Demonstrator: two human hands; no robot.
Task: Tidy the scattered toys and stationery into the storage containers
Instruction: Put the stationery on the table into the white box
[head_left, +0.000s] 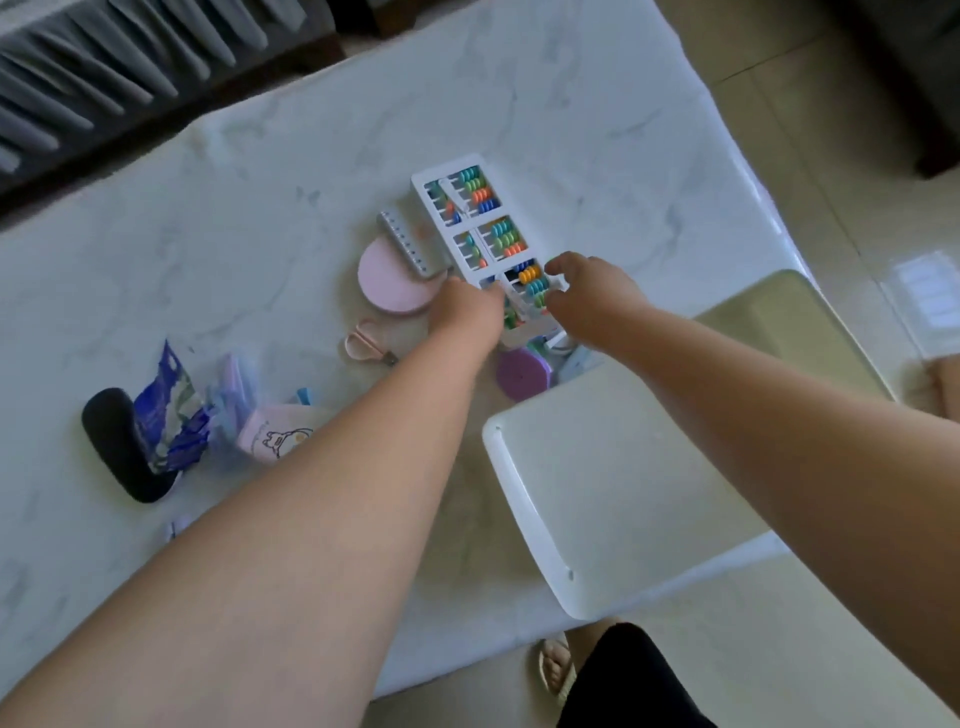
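Fingers of both hands curled on abacus, marble table, tiled floor.

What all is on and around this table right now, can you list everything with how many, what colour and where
table: one, white marbled, fills the view
abacus: one, white frame, coloured beads, centre
ruler: one, grey, left of the abacus, lying over the pink disc
pink disc: one, left of the abacus
scissors: one pair, pink handles, below the pink disc
purple disc: one, at the abacus's near end
tray: one, white, near right table edge
black case: one, left
blue wrapper: one, beside the black case
pink box: one, rabbit drawing, beside the wrapper
left hand: on the abacus's near end
right hand: on the abacus's near end
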